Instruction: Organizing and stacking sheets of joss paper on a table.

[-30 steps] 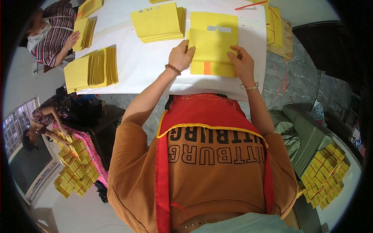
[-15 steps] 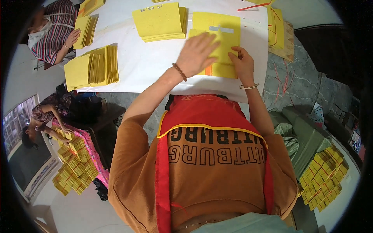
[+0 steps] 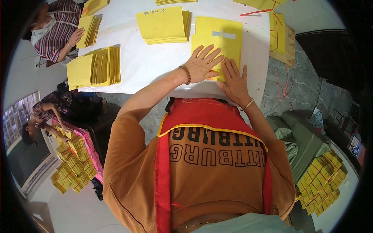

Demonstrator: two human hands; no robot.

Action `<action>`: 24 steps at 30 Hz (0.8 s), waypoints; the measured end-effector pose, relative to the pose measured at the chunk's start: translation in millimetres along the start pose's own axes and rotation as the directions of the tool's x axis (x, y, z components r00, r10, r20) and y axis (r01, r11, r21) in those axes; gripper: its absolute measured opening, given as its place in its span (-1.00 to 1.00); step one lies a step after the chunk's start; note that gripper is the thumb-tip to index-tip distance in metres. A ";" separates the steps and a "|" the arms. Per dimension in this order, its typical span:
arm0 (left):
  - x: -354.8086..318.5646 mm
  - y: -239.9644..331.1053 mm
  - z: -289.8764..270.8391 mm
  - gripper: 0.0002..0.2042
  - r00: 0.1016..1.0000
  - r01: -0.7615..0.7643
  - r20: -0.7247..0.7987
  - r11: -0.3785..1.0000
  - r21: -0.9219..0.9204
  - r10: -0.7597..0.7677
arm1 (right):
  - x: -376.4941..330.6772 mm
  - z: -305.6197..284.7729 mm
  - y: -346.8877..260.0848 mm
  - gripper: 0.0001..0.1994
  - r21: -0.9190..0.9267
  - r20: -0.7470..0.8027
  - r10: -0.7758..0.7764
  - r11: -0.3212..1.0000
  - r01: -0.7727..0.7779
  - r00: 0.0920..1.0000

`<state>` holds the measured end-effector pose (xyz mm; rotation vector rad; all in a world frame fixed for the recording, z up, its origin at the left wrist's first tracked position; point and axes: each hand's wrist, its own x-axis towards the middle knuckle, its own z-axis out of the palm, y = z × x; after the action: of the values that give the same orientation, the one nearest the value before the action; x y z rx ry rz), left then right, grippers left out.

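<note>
A yellow folded paper (image 3: 219, 25) with two pale grey strips lies near the right side of the white table (image 3: 136, 58), close to its front edge. My left hand (image 3: 203, 66) rests flat on its lower part, fingers spread. Beside it, my right hand (image 3: 234, 81) lies with fingers stretched out, its fingertips on the paper's lower right part. Neither hand grips anything. Both cover the paper's near end. To the left lies a stack of similar yellow papers (image 3: 161, 25) with small shiny bits along its far edge.
A thick yellow stack (image 3: 93, 68) stands at the table's left corner. Beyond it, another person's hand (image 3: 76, 36) touches a smaller stack (image 3: 92, 31). A red-tied yellow bundle (image 3: 277, 33) sits on a wooden board (image 3: 283, 58) at right. Tied yellow bundles (image 3: 322, 182) are piled lower right.
My left hand has slid toward me over the paper. My right hand has let go of the paper's right edge, moved nearer and flattened out.
</note>
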<state>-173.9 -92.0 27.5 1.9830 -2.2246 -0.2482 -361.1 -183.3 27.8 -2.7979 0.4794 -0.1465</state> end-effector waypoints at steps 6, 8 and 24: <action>15.1 9.6 -4.8 -0.51 0.983 -0.041 -0.163 0.972 0.230 0.080 | 7.7 -10.3 8.0 -0.46 0.310 0.093 0.084 0.944 -0.109 0.992; 23.7 20.0 -5.9 -0.50 0.985 0.030 -0.171 0.976 0.215 0.008 | 13.7 -19.0 23.3 -0.49 0.487 0.172 0.114 0.854 -0.185 0.978; -53.3 -84.2 -130.6 -0.51 0.895 0.163 -0.445 0.947 0.277 -0.024 | 96.8 -8.2 -50.3 -0.65 0.604 -0.335 0.095 0.785 0.137 0.937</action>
<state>-57.4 -51.5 135.9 2.0365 -1.9641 0.5222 -255.8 -173.1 55.8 -2.1173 0.3834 -0.6884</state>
